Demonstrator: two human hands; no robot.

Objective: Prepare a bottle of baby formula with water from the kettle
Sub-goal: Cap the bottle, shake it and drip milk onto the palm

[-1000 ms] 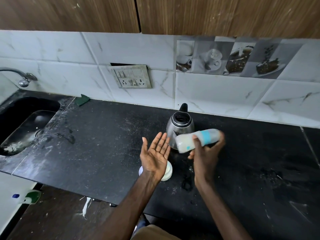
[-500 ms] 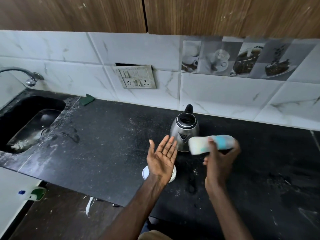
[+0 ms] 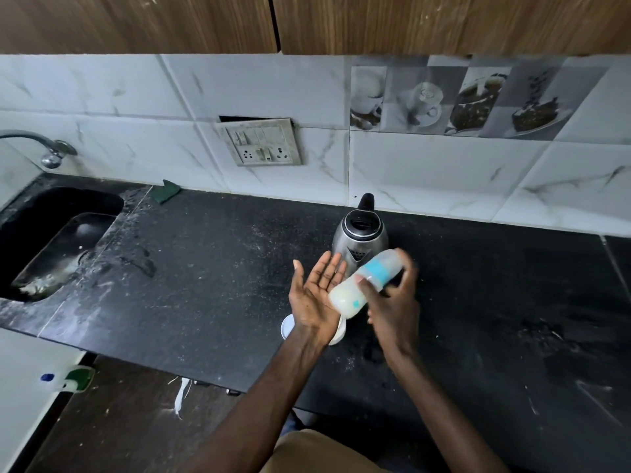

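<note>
My right hand (image 3: 392, 302) grips a baby bottle (image 3: 362, 286) with a blue collar and milky white liquid in it. The bottle is tilted, its base down-left against the palm of my left hand (image 3: 316, 295), its capped top up-right. My left hand is held flat and upright, fingers straight, above the counter. A steel kettle (image 3: 360, 238) with a black rim and handle stands just behind both hands. A white round container (image 3: 288, 327) sits on the counter under my left wrist, mostly hidden.
The black stone counter (image 3: 205, 268) is dusted with white powder. A sink (image 3: 51, 244) and tap (image 3: 47, 148) lie at the far left. A green sponge (image 3: 166, 191) rests by the tiled wall, below a switch panel (image 3: 261, 143).
The bottle swung left and tipped base-down until it met my left palm. My left hand stayed upright and open. The view shifted slightly.
</note>
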